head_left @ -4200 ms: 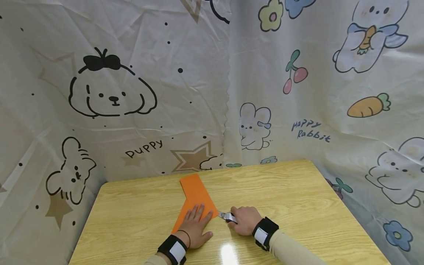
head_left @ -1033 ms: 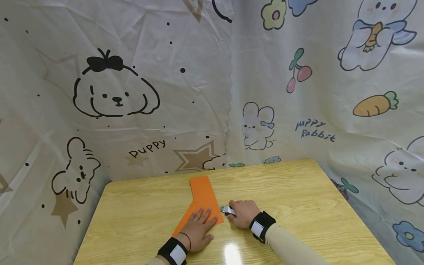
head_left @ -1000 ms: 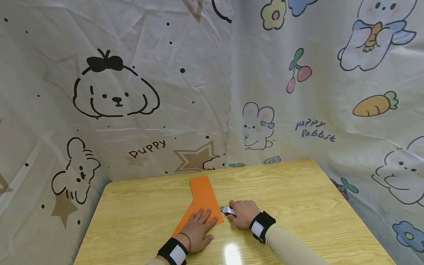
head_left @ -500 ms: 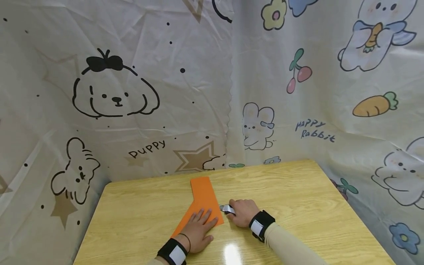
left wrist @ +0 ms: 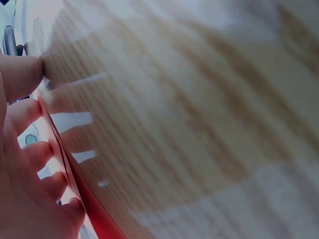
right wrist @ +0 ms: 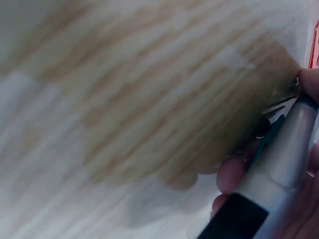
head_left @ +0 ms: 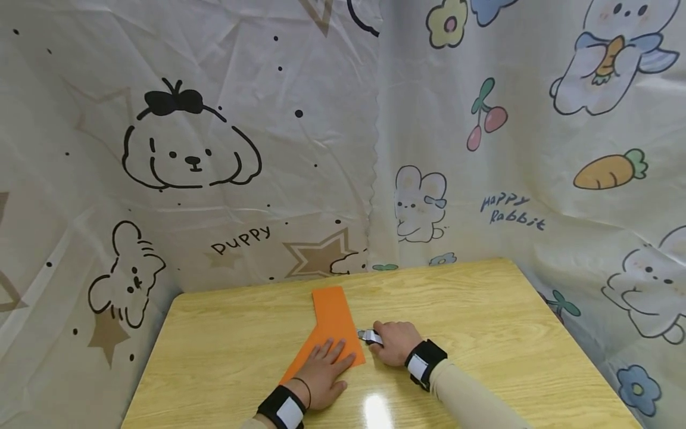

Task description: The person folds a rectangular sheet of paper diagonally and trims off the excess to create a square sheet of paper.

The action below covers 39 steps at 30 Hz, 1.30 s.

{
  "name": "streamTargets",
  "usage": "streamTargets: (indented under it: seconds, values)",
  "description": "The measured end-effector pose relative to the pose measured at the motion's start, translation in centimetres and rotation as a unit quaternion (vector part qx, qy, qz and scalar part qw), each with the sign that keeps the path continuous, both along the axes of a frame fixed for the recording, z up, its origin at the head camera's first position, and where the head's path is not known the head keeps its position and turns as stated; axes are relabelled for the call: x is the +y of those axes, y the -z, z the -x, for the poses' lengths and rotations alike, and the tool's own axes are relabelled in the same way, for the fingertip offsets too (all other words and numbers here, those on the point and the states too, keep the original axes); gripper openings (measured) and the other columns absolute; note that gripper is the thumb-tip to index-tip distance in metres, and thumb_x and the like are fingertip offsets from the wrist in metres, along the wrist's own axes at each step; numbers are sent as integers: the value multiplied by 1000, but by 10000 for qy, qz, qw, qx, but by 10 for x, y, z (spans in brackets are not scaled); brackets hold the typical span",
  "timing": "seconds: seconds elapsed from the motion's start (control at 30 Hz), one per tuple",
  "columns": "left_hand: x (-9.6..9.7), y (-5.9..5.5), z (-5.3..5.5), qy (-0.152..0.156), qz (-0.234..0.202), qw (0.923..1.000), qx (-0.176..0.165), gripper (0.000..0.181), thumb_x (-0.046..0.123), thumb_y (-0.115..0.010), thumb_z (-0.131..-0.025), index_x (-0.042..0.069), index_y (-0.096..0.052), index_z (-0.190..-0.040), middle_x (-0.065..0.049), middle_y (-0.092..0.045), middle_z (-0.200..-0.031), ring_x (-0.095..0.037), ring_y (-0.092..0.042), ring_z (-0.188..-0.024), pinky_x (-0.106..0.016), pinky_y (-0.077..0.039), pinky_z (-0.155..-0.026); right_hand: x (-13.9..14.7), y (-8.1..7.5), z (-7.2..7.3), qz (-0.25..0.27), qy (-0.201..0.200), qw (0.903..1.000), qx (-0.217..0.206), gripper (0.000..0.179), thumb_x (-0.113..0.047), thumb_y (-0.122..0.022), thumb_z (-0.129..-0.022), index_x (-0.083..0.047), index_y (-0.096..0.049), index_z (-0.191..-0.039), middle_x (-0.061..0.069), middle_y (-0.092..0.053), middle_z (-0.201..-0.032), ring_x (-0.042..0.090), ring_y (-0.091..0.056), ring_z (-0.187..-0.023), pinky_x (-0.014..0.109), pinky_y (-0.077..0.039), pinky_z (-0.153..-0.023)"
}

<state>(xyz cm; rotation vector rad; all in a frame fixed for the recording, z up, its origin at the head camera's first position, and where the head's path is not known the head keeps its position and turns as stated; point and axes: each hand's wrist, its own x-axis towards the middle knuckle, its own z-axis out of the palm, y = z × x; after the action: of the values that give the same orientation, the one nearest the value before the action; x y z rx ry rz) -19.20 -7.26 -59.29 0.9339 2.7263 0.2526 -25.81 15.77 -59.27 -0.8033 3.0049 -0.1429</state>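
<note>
A folded sheet of orange paper (head_left: 334, 325), bent in a boomerang-like outline, lies on the wooden table. My left hand (head_left: 318, 375) rests flat on its lower part, fingers spread and straight; the left wrist view shows the fingertips (left wrist: 39, 155) on the paper's layered edge (left wrist: 92, 201). To the right, my right hand (head_left: 396, 344) grips a silver and black utility knife (head_left: 371, 337). Its blade end points left, close to the paper's right edge; whether it touches is too small to tell. In the right wrist view the knife's silver handle (right wrist: 279, 167) sits between curled fingers.
The light wood tabletop (head_left: 466, 310) extends around both hands, with a bright glare spot near its front. Behind and beside it hangs a printed cloth (head_left: 300, 149) with cartoon animals. Black straps with white patches circle both wrists.
Over about four seconds the orange paper has turned slightly and shifted right under my left hand. The knife has moved a little up along the paper's right edge. The last second shows almost no movement.
</note>
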Motion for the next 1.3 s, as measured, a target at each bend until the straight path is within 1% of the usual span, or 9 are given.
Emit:
streamTargets:
  seconds: [0.3,0.57,0.7,0.73,0.87,0.93,1.0,1.17,1.3]
  values:
    - [1,-1,1,-41,36,10000,-63,53,42,-43,-91,32,-26,-140,-8,-17,-147,-35,-12,-133,-54,-18,-102,2,-3,0,-17,-32,10000,56,30,-49,-55,-80,-20,-52,-85,-9,-43,-60,8,-39,-47,26,-28,-40]
    - [1,-1,1,-48,34,9999,-88,53,43,-42,-91,34,-26,-140,-7,-17,-148,-35,-12,-133,-54,-18,-102,7,-1,-1,68,68,9999,75,28,-47,-56,-81,-20,-51,-84,-9,-43,-59,9,-38,-45,27,-27,-39]
    - [0,-2,2,-38,-46,9999,-102,51,41,-43,-91,32,-29,-139,-8,-20,-147,-35,-14,-133,-55,-19,-101,8,-3,-2,81,50,9999,108,28,-47,-57,-81,-20,-52,-85,-9,-43,-59,9,-38,-45,27,-27,-40]
    - [0,-3,3,-60,-82,9999,-39,50,41,-42,-91,31,-31,-139,-8,-22,-146,-34,-17,-132,-55,-20,-101,8,-3,-2,58,34,9999,117,28,-48,-56,-81,-20,-51,-85,-9,-42,-59,9,-38,-45,27,-27,-40]
    - [1,-4,8,-383,-210,9987,274,50,42,-40,-92,24,-36,-138,-11,-25,-144,-33,-21,-131,-53,-21,-101,8,-2,-4,-8,-76,9999,73,30,-50,-56,-80,-21,-51,-85,-10,-42,-59,8,-38,-46,26,-27,-39]
    - [3,-4,12,-598,-151,9969,491,54,44,-39,-92,19,-33,-139,-14,-22,-145,-34,-19,-132,-52,-20,-102,8,-1,-5,22,-152,9999,70,30,-50,-56,-80,-21,-51,-84,-10,-42,-59,8,-38,-45,26,-27,-39]
    - [6,-3,16,-796,46,9950,599,61,47,-38,-91,16,-26,-142,-15,-16,-147,-35,-13,-133,-50,-18,-104,8,1,-6,61,-204,9997,92,30,-50,-57,-80,-21,-51,-84,-10,-42,-59,8,-38,-45,26,-27,-39]
    - [7,2,20,-1112,507,9915,449,71,55,-36,-89,13,-19,-143,-14,-11,-148,-34,-9,-134,-48,-15,-105,8,7,-7,30,-285,9995,150,30,-51,-55,-79,-22,-50,-84,-10,-41,-59,7,-37,-45,26,-26,-39]
    - [6,5,20,-1089,490,9921,375,72,55,-35,-89,11,-20,-143,-15,-10,-148,-34,-9,-134,-48,-14,-105,5,6,-6,68,-283,9994,198,30,-51,-56,-79,-22,-50,-83,-11,-41,-59,7,-38,-45,26,-27,-39]
